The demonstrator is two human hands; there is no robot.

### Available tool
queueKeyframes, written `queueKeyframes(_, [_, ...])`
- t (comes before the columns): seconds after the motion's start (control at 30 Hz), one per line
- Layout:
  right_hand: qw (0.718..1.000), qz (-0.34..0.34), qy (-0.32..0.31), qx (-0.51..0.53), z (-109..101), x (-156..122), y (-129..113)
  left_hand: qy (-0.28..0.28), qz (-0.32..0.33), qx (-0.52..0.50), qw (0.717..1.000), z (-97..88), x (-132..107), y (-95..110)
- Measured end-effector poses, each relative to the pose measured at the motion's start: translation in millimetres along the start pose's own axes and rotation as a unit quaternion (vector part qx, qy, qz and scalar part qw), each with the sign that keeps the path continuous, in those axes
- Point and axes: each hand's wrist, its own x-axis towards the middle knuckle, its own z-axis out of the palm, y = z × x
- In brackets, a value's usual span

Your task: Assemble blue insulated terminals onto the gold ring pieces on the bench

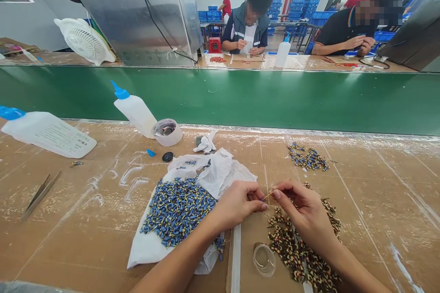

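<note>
My left hand [239, 201] pinches a tiny blue piece [263, 199] between thumb and fingertips. Facing it, my right hand [305, 210] grips a thin tan stick [269, 195], its tip meeting the blue piece. Whether the two are joined I cannot tell. Left of my hands, a pile of small blue-and-yellow pieces [178, 210] lies on a white plastic bag [147, 252]. Under and beside my right hand spreads a heap of dark, multicoloured small parts [292, 252]. A clear plastic cup [264, 260] stands between the piles.
Two white bottles [135, 112] [51, 135], a tape roll [167, 132] and tweezers [41, 196] sit to the left on the cardboard-covered table [85, 238]. A smaller blue-and-yellow cluster [309, 158] lies back right. Beyond the green belt [240, 100], co-workers sit at another bench.
</note>
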Motion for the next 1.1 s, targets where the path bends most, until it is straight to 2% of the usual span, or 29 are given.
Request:
queueKeyframes(0.23, [0.997, -0.051, -0.004, -0.057, -0.4, -2.0, -1.2, -0.003, 0.024, -0.02, 1.0, 0.3, -1.1, -2.4])
queueKeyframes(0.5, [0.989, -0.123, -0.033, -0.074, 2.6, -2.0, -5.5, -0.002, 0.035, -0.027, 0.999, -1.2, -2.0, -2.3])
queueKeyframes(0.83, [0.986, -0.143, -0.046, -0.075, 2.8, -3.7, -6.7, -0.009, 0.055, -0.041, 0.998, -0.3, -2.6, -1.3])
queueKeyframes(0.93, [0.986, -0.142, -0.058, -0.062, 3.8, -3.4, -7.8, -0.014, 0.059, -0.027, 0.998, -1.1, -2.1, -1.8])
queueKeyframes(1.1, [0.991, -0.115, -0.038, -0.055, 0.8, -3.5, -6.4, -0.006, 0.063, -0.003, 0.998, -2.3, -1.6, -2.0])
